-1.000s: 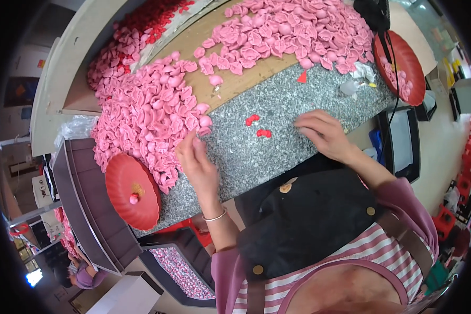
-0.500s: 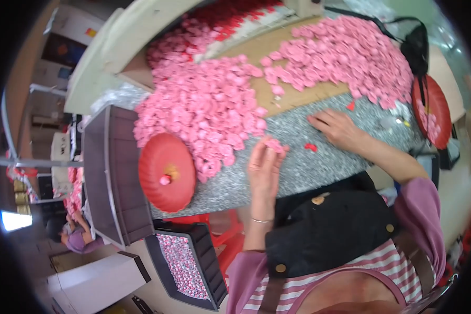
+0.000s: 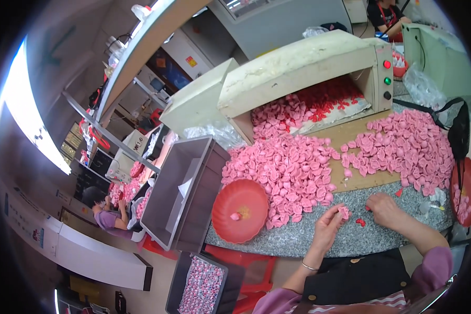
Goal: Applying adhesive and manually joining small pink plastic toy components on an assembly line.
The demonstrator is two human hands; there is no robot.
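Observation:
My left hand (image 3: pixel 325 230) is closed in a pinch on a pink shell-shaped piece (image 3: pixel 344 212), held just over the grey speckled tabletop (image 3: pixel 293 242). Opposite it, my right hand (image 3: pixel 386 210) has its fingers drawn together, with a bit of red (image 3: pixel 368 208) showing at the tips. Between the hands and slightly nearer to me lies a small red piece (image 3: pixel 360 222). Another red scrap (image 3: pixel 399 192) rests beyond my right hand. Heaped beyond my left hand is a big pile of pink pieces (image 3: pixel 282 172), and a second pink pile (image 3: pixel 408 146) spreads at the far right.
A beige machine (image 3: pixel 298 68) with an opening full of pink and red pieces stands behind the piles. A red bowl (image 3: pixel 230 230) sits left, a red dish (image 3: pixel 468 196) right. Grey crates (image 3: pixel 180 199) flank the table's left side. A co-worker (image 3: pixel 107 217) sits far left.
The view has swung up and left, showing more of the machine and room. My right hand's fingers have closed and red now shows at their tips. My left hand still holds the pink piece.

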